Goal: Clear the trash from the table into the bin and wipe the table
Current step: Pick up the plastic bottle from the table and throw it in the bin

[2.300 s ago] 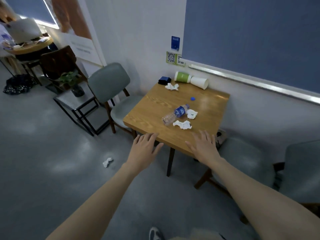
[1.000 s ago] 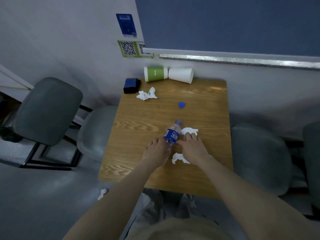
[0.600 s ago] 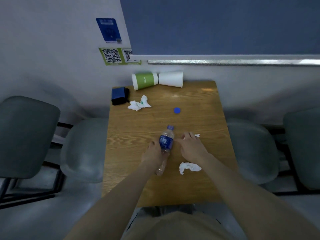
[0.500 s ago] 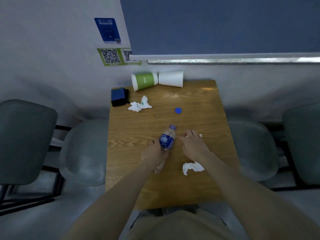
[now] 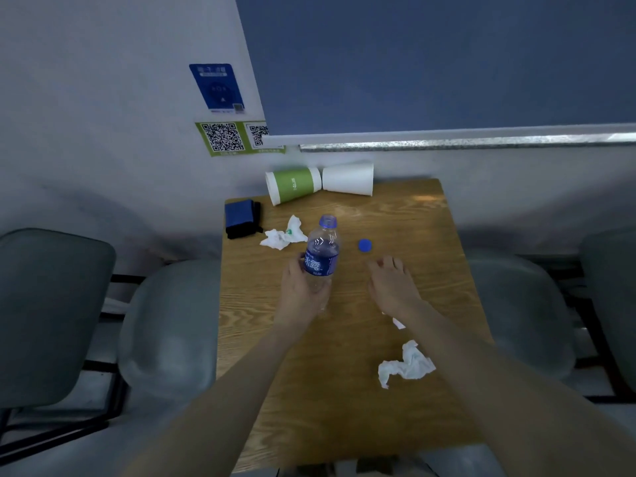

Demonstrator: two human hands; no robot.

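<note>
My left hand (image 5: 303,290) grips a clear plastic bottle (image 5: 322,249) with a blue label and holds it upright over the wooden table (image 5: 344,407); its neck has no cap. My right hand (image 5: 392,287) is curled just short of a blue cap (image 5: 364,245), and a white scrap of tissue (image 5: 398,322) sticks out beneath its wrist. One crumpled tissue (image 5: 406,364) lies near the table's right front and another (image 5: 284,235) at the back left. A green cup (image 5: 292,185) and a white cup (image 5: 349,179) lie on their sides against the wall. No bin is in view.
A folded blue and black cloth (image 5: 241,218) sits at the table's back left corner. Grey padded chairs stand to the left (image 5: 168,325) and to the right (image 5: 516,304) of the table. The wall is directly behind the table.
My left hand has raised the bottle from lying on the table to upright. My right hand closed over the tissue beside the bottle and moved toward the blue cap.
</note>
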